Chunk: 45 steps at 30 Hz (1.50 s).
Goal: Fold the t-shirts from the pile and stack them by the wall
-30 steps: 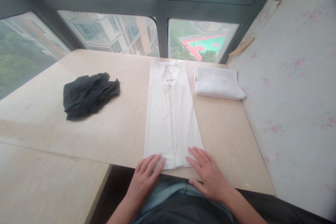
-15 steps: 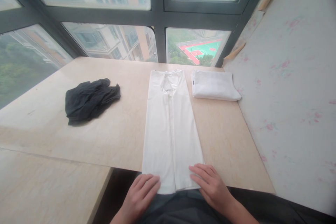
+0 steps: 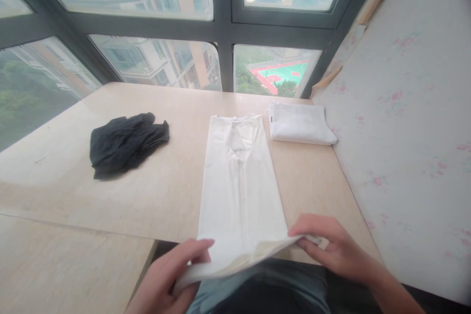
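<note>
A white shirt (image 3: 239,196) lies folded into a long narrow strip on the table, its collar end toward the window and some dark lettering inside the neck. Its near end is lifted off the table edge between my two hands. At the lower left corner my left hand (image 3: 180,270) is closed on the fabric, thumb and fingers pinching it. My right hand (image 3: 331,245) grips the other corner, a bit higher and farther from me. The raised hem sags between them, above my lap.
A crumpled black garment (image 3: 127,144) lies on the left of the table (image 3: 176,181). At the back right, a folded white cloth stack (image 3: 301,125) rests near the floral-papered wall (image 3: 401,132). Windows (image 3: 154,64) stand behind the table. A gap shows beside the left table section (image 3: 73,265).
Both hands went from resting flat on the shirt's near end to gripping its corners and lifting it. The shirt's collar end has slid toward me.
</note>
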Motion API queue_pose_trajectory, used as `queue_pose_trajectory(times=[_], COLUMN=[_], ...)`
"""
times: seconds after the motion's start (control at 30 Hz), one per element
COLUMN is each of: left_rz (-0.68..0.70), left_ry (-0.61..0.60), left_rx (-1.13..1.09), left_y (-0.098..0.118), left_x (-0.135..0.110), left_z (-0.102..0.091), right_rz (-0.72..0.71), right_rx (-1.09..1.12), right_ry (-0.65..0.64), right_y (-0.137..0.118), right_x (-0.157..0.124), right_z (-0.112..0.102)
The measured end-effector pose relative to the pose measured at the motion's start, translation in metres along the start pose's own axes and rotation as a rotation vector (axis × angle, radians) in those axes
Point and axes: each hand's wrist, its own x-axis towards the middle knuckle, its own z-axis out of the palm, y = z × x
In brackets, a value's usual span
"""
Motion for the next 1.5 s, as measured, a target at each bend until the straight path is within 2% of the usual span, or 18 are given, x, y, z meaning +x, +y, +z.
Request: queue_pose_trajectory(times=[0.1, 0.17, 0.23, 0.3, 0.37, 0.5, 0.6, 0.67, 0.77, 0.9, 1.03, 1.17, 1.33, 1.5], left_rz=[-0.114, -0.162, -0.218, -0.268, -0.292, -0.284, -0.266, -0.267, -0.263, -0.233, -0.21, -0.206, -0.217, -0.222], left_ry=[0.044, 0.101, 0.073, 0.02, 0.006, 0.032, 0.068, 0.111, 0.17, 0.214, 0.227, 0.229, 0.221, 0.221], left_rx=[0.013, -0.001, 0.073, 0.152, 0.196, 0.255, 0.305, 0.334, 0.37, 0.408, 0.403, 0.383, 0.366, 0.343], left_y=[-0.029, -0.063, -0.099, -0.132, -0.154, -0.173, -0.176, -0.178, -0.18, -0.182, -0.184, -0.186, -0.187, -0.186], left_x=[0.067, 0.118, 0.165, 0.198, 0.215, 0.213, 0.204, 0.2, 0.198, 0.195, 0.193, 0.193, 0.192, 0.192], left_z=[-0.011, -0.008, 0.003, 0.017, 0.031, 0.044, 0.046, 0.049, 0.056, 0.063, 0.063, 0.063, 0.063, 0.063], right_rz=[0.087, 0.187, 0.263, 0.338, 0.396, 0.426, 0.357, 0.297, 0.286, 0.383, 0.504, 0.514, 0.478, 0.402], right_rx=[0.002, 0.006, -0.046, -0.162, -0.252, -0.325, -0.388, -0.344, -0.17, -0.044, 0.049, 0.116, 0.088, -0.038], right_ry=[0.132, 0.211, 0.247, 0.225, 0.203, 0.254, 0.337, 0.356, 0.32, 0.308, 0.282, 0.227, 0.165, 0.196], right_y=[0.022, 0.046, 0.073, 0.098, 0.119, 0.141, 0.147, 0.148, 0.148, 0.153, 0.159, 0.159, 0.158, 0.161], right_x=[0.063, 0.109, 0.151, 0.18, 0.195, 0.2, 0.215, 0.241, 0.299, 0.377, 0.423, 0.433, 0.419, 0.408], right_z=[-0.018, -0.021, -0.018, -0.01, 0.001, 0.013, 0.013, 0.012, 0.014, 0.019, 0.02, 0.02, 0.023, 0.024])
